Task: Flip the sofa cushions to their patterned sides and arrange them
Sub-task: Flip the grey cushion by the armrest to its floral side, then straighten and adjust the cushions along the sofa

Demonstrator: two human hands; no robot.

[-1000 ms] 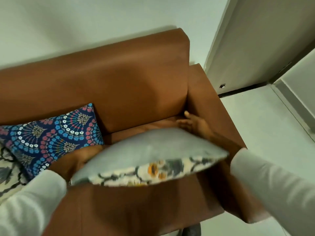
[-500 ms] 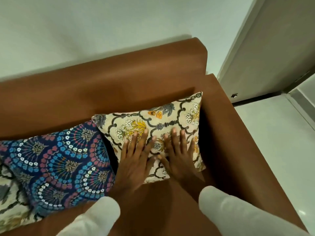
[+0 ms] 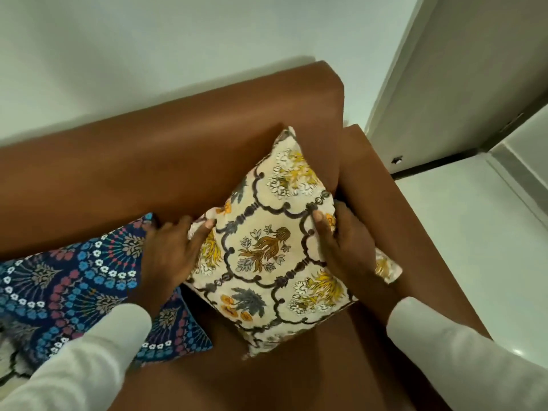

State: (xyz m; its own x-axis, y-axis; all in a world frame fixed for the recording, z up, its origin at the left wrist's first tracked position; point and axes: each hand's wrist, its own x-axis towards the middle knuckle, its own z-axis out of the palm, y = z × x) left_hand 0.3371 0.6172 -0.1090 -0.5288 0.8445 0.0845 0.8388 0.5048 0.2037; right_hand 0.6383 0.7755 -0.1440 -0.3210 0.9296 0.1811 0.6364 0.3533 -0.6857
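A cream floral cushion (image 3: pixel 267 253) stands on one corner like a diamond in the right corner of the brown sofa (image 3: pixel 166 161), patterned side facing me, leaning on the backrest. My left hand (image 3: pixel 172 250) grips its left corner and my right hand (image 3: pixel 344 241) grips its right corner. A dark blue cushion (image 3: pixel 74 286) with pink and blue flower fans lies to the left, pattern up, touching the cream one. Another cream patterned cushion (image 3: pixel 9 366) peeks in at the far left edge, mostly hidden by my sleeve.
The sofa's right armrest (image 3: pixel 385 221) runs beside the cushion. A white wall (image 3: pixel 178 40) is behind the sofa. To the right is pale tiled floor (image 3: pixel 474 247) and a door (image 3: pixel 462 69).
The cushion went from grey side up in my hands to patterned side out against the backrest. It has since turned from lying level to standing on a corner, with my hands moved to its side corners.
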